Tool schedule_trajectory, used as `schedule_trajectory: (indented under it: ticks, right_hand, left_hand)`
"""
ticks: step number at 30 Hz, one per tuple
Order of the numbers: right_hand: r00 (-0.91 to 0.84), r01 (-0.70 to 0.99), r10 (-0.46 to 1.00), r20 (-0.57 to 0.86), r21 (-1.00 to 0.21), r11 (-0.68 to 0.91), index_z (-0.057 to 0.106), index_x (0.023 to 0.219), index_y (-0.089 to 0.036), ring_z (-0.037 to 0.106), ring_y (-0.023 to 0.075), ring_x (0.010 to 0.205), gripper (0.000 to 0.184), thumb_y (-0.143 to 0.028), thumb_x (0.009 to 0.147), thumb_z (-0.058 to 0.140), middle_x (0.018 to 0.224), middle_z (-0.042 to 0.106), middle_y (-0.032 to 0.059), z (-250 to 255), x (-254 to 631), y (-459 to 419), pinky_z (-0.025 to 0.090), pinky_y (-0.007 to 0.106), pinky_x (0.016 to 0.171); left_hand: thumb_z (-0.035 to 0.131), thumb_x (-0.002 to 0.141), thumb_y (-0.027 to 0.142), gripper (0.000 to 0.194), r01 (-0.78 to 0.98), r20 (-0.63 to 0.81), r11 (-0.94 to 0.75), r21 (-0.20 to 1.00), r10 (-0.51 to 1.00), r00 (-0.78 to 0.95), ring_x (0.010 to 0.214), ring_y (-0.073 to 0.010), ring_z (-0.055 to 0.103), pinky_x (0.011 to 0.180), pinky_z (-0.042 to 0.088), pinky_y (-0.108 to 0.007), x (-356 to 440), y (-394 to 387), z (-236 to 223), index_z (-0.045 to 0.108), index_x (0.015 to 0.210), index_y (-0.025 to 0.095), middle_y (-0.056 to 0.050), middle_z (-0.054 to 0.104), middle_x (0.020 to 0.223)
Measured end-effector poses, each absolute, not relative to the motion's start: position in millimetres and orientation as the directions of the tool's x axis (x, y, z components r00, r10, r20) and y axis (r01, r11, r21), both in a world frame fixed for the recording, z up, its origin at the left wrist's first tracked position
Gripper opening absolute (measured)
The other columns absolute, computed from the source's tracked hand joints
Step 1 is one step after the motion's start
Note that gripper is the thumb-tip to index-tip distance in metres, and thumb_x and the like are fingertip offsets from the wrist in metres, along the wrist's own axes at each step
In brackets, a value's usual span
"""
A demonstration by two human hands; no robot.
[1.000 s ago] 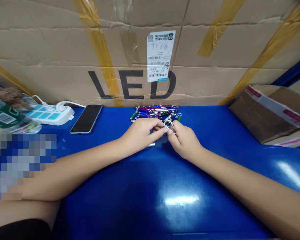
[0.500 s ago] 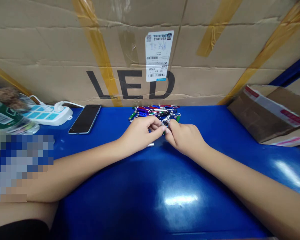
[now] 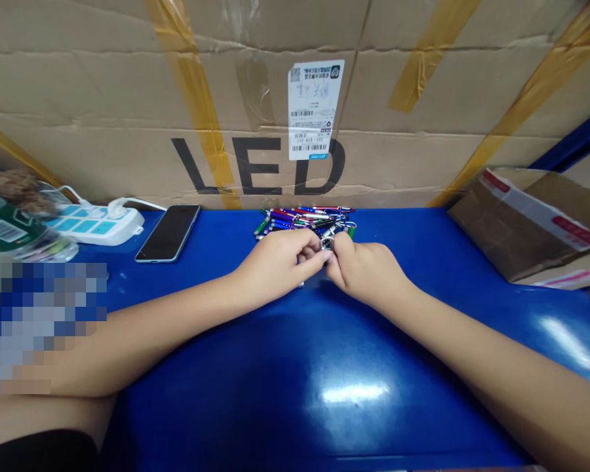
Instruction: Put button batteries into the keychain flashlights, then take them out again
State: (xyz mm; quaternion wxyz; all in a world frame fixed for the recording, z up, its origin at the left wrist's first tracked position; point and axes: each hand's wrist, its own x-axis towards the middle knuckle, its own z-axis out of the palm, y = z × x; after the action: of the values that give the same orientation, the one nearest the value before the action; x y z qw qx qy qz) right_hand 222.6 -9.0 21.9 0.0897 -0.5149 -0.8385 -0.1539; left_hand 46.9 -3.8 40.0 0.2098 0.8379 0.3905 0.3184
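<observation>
My left hand and my right hand meet at the middle of the blue table. Both are closed, fingertips pinching a silver metal ring between them. What hangs from the ring is mostly hidden by my fingers. Just beyond lies a pile of slim pen-shaped metal tubes in red, blue, purple and green, some with silver clips. The tip of a silver piece peeks out below my left hand.
A phone and a white power strip with plugs lie to the left, beside a plastic bottle. A large cardboard box stands along the back. An open carton sits at the right.
My right hand has turned slightly and closed in on the ring, which now shows less between my fingers. Less of the silver piece below my left hand is visible.
</observation>
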Motion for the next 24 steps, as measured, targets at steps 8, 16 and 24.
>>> schedule_trajectory:
  ticks: [8, 16, 24]
  right_hand:
    - [-0.432, 0.900, 0.886, 0.168, 0.138, 0.413, 0.051, 0.098, -0.012, 0.065, 0.0287, 0.059, 0.030, -0.034, 0.090, 0.033, 0.072, 0.071, 0.0155, 25.5, 223.4, -10.7, 0.021, 0.031, 0.049]
    - [-0.371, 0.928, 0.924, 0.089, 0.010, 0.372, 0.046, 0.102, -0.012, 0.068, 0.0277, 0.071, 0.023, -0.028, 0.093, 0.031, 0.085, 0.071, 0.0141, 28.3, 217.5, -12.0, 0.028, 0.030, 0.052]
    - [-0.347, 0.938, 0.932, 0.106, 0.019, 0.347, 0.044, 0.100, -0.014, 0.068, 0.0276, 0.071, 0.022, -0.029, 0.094, 0.030, 0.084, 0.070, 0.0138, 27.5, 213.5, -11.8, 0.027, 0.029, 0.051]
  left_hand:
    - [0.059, 0.085, 0.027, 0.014, 0.504, 0.347, -0.592, 0.629, 0.794, 0.500, 0.060, -0.0095, 0.059, 0.056, 0.043, -0.019, 49.6, -6.0, 41.5, 0.058, 0.075, 0.016, 0.002, 0.064, 0.067]
    - [0.048, 0.095, 0.033, 0.029, 0.679, 0.519, -0.733, -0.040, 0.566, 0.641, 0.069, -0.0178, 0.064, 0.062, 0.040, -0.027, 46.4, -6.7, 39.6, 0.062, 0.079, 0.013, -0.005, 0.068, 0.071]
    - [0.049, 0.093, 0.030, 0.024, 0.727, 0.387, -0.675, 0.126, 0.708, 0.591, 0.067, -0.0175, 0.063, 0.059, 0.039, -0.027, 48.5, -8.3, 45.7, 0.061, 0.079, 0.014, -0.004, 0.067, 0.073]
